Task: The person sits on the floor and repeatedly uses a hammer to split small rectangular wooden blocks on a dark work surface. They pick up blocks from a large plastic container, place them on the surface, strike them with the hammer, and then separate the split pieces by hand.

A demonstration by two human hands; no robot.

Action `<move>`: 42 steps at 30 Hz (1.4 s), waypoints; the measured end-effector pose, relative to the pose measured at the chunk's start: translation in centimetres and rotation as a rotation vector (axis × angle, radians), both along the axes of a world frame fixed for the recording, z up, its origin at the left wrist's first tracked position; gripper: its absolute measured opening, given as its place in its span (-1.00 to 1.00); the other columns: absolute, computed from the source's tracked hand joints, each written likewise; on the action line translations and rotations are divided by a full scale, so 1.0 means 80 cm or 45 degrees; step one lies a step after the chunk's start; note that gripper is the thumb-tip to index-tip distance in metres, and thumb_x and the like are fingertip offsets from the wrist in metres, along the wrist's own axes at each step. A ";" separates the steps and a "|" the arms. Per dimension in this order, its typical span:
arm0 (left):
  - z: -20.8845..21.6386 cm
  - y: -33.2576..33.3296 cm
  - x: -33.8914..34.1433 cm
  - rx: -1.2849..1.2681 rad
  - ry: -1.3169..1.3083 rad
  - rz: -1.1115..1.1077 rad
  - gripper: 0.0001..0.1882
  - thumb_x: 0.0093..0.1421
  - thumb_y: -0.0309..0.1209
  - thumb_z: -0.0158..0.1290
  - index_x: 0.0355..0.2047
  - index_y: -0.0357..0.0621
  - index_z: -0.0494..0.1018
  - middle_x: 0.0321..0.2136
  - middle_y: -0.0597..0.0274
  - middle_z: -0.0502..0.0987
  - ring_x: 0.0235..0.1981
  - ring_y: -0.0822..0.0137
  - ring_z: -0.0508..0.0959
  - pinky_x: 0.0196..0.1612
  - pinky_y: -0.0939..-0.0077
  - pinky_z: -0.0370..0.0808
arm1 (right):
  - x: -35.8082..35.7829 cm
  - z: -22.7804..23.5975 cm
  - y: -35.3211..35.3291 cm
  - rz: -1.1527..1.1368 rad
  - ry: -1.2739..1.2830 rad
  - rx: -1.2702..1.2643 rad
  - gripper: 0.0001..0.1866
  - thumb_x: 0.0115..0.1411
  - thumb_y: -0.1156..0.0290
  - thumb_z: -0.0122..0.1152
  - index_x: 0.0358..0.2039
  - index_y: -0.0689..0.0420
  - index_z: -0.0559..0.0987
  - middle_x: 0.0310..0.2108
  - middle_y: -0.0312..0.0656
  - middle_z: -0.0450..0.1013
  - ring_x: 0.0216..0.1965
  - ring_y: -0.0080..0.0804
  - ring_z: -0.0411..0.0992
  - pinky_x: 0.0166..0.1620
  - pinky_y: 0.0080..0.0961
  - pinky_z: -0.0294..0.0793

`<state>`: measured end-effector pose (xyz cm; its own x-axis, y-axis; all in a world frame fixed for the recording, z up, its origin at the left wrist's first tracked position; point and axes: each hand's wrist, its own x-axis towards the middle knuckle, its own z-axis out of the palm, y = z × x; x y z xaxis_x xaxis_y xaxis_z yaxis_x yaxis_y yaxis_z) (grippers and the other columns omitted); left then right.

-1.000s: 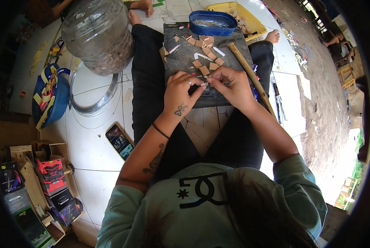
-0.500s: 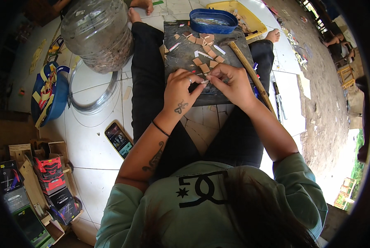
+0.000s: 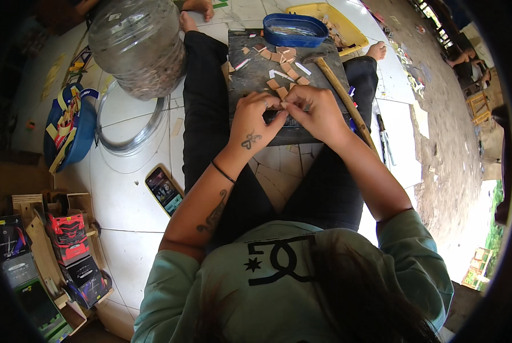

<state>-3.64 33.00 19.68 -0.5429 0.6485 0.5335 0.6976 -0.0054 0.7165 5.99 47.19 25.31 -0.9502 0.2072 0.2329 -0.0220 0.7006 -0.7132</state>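
My left hand (image 3: pixel 254 121) and my right hand (image 3: pixel 319 114) meet over the near part of a dark board (image 3: pixel 243 80) between my legs. Thumb and forefinger of each are pinched together at one spot. Whatever they hold there is small and mostly covered by the fingertips, so I cannot make out its kind. Just beyond my fingers lie several small brown square pieces (image 3: pixel 283 92), some joined in a curved row. White slips (image 3: pixel 303 68) are scattered among them. To the right of my right hand, a wooden-handled hammer (image 3: pixel 341 91) rests slantwise across the board's edge.
A blue oval container (image 3: pixel 295 40) of thin metal pieces stands on the board's far end, beside a yellow tray (image 3: pixel 359 36). Leftward are a large clear plastic jug (image 3: pixel 136 51), a wire coil (image 3: pixel 121 150), a blue tub (image 3: pixel 83 143) and a phone (image 3: pixel 164 191). Pens (image 3: pixel 383 134) lie right.
My fingertips have drawn closer together, and the small pale piece visible between them before is now mostly hidden. The hammer and brown pieces stay where they were.
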 end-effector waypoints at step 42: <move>-0.015 0.008 0.004 0.199 0.098 -0.108 -0.92 0.15 -0.54 0.12 -0.47 -0.31 0.49 -0.49 0.17 0.50 -0.48 0.23 0.53 -0.44 0.46 0.42 | 0.254 0.065 -0.062 -0.428 -0.207 0.383 -0.51 0.30 0.49 0.04 0.24 0.02 0.31 -0.22 0.07 0.49 -0.29 0.07 0.54 -0.23 -0.15 0.52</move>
